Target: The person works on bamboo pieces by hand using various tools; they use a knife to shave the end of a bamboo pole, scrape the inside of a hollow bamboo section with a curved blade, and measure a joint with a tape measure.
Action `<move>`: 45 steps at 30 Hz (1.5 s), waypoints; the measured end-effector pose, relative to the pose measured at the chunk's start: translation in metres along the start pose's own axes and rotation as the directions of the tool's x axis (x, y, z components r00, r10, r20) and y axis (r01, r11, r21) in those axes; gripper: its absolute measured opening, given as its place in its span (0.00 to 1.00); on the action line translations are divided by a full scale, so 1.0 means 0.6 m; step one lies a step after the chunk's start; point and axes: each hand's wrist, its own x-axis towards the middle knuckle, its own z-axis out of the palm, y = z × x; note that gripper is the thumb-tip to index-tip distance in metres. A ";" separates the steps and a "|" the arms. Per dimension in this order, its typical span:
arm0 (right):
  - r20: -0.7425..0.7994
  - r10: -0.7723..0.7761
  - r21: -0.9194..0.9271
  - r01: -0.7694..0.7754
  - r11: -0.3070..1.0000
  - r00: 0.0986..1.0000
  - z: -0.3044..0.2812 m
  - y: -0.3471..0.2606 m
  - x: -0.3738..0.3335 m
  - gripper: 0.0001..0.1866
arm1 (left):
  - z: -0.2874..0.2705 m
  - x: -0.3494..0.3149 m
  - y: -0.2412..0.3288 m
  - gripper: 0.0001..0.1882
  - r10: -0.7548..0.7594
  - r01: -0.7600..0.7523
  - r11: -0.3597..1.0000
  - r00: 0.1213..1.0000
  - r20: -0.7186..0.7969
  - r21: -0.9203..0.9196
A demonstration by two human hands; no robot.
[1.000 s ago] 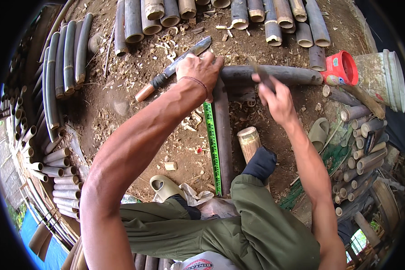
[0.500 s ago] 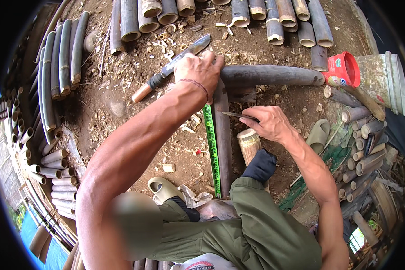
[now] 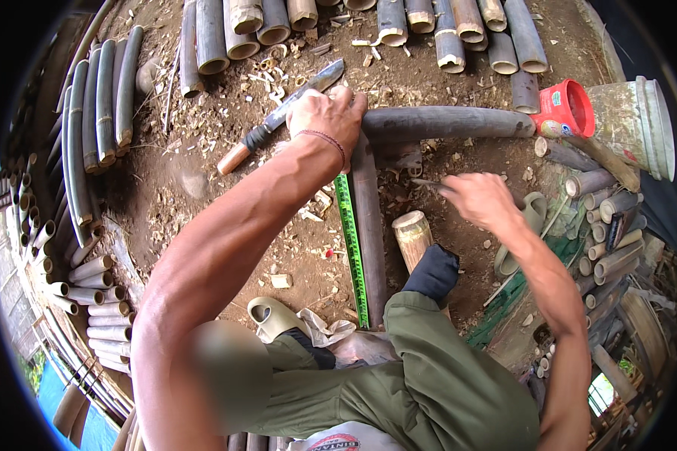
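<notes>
My left hand [image 3: 327,120] is closed round the far end of a dark bamboo tube [image 3: 368,233], which runs back toward my legs. Along the tube's left side lies a green measuring strip [image 3: 355,252], its far end under my left hand. Another dark bamboo pole [image 3: 455,124] lies crosswise on the ground, its left end by my left fingers. To the right of the tube, in the air, my right hand [image 3: 485,201] grips a thin dark blade-like tool [image 3: 429,183]; its handle is hidden in my fingers. A big knife [image 3: 293,105] with a wooden handle rests beyond my left wrist.
A short bamboo stump [image 3: 411,234] stands beside my dark-socked foot [image 3: 435,272]. At the right are a red tub [image 3: 575,109] and a dirty pale bucket [image 3: 624,124]. Cut bamboo tubes [image 3: 105,98] lie in rows at the far side, left and right. Chips litter the soil.
My right hand has moved right, away from the bamboo tube, with the blade-like tool still in it. My left hand keeps its grip on the tube.
</notes>
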 end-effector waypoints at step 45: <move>0.008 -0.125 0.246 0.120 0.962 0.992 0.112 -0.106 -0.173 0.18 | -0.043 -0.019 0.016 0.40 -0.001 -0.001 0.997 1.000 0.019 0.078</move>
